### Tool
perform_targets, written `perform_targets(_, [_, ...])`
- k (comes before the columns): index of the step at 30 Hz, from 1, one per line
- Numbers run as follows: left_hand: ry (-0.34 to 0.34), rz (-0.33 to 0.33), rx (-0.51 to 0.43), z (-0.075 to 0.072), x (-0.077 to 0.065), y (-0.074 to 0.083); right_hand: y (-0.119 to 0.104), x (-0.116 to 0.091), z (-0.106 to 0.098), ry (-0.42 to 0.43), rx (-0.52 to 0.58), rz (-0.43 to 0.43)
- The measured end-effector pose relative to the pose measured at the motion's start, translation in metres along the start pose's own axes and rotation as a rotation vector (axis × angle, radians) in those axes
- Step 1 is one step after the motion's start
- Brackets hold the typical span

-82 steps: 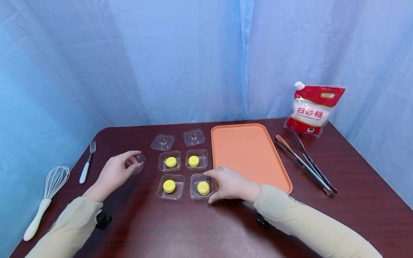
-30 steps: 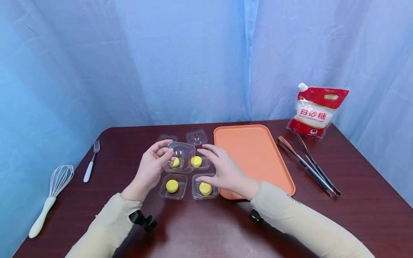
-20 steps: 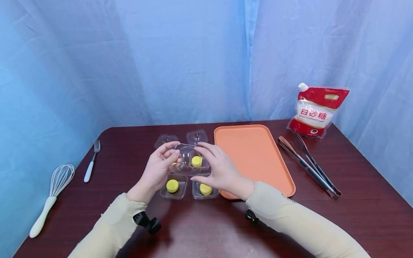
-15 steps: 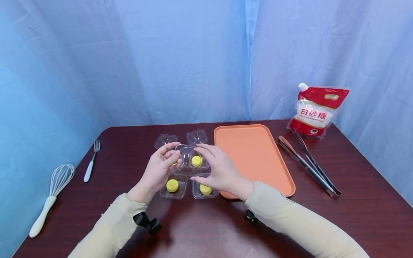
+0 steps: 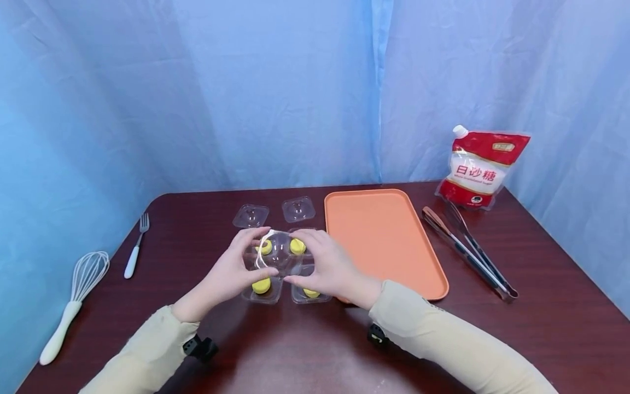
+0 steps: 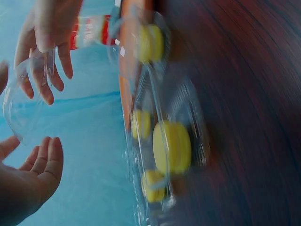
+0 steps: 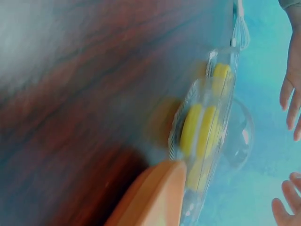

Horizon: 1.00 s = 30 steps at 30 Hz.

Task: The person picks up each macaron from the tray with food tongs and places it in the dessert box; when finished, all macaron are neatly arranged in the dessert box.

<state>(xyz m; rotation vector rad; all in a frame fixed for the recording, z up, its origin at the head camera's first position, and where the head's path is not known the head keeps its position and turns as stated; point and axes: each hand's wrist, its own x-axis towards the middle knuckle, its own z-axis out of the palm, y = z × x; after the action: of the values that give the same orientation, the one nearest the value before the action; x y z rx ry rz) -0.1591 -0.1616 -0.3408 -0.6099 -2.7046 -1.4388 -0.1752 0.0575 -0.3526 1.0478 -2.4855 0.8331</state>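
My left hand [image 5: 236,271] and right hand [image 5: 332,268] hold a clear plastic domed lid [image 5: 280,253] by its opposite edges, raised over the boxes. In the left wrist view, the lid [image 6: 26,106] stands tilted between both hands. Below are several square clear boxes, each with a yellow macaron inside; the front left macaron [image 5: 261,285] and back right macaron [image 5: 297,246] show partly beside the fingers. A clear dome [image 7: 240,136] rises over the front right box, whose macaron [image 7: 200,129] shows a pale filling. Two more lids lie behind, a left lid [image 5: 251,215] and a right lid [image 5: 298,209].
An orange tray [image 5: 386,241] lies close to the boxes on the right. Beyond it are metal tongs [image 5: 470,251] and a red and white sugar bag [image 5: 476,169]. A fork [image 5: 138,246] and a whisk [image 5: 74,306] lie at the table's left edge. A blue curtain hangs behind.
The left hand has brought the lid from the left to above the boxes. The right hand has left the front right box and come to the lid. The left fingers now spread wider.
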Motion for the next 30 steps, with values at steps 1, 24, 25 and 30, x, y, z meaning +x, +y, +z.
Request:
perform_targets(1, [-0.004,0.038,0.053,-0.001,-0.002,-0.001,-0.001,0.0,0.0,-0.012,0.009,0.015])
perform_targets(24, [-0.238,0.094,0.39,-0.024,-0.018,-0.033,-0.029,0.014,0.03,-0.354,-0.11,0.162])
perform_targets(25, [-0.246,0.083,0.39,-0.023,-0.018,-0.034,-0.029,0.015,0.032,-0.367,-0.119,0.166])
perform_targets(30, [-0.278,0.051,0.406,-0.021,-0.017,-0.037,-0.029,0.017,0.039,-0.411,-0.159,0.173])
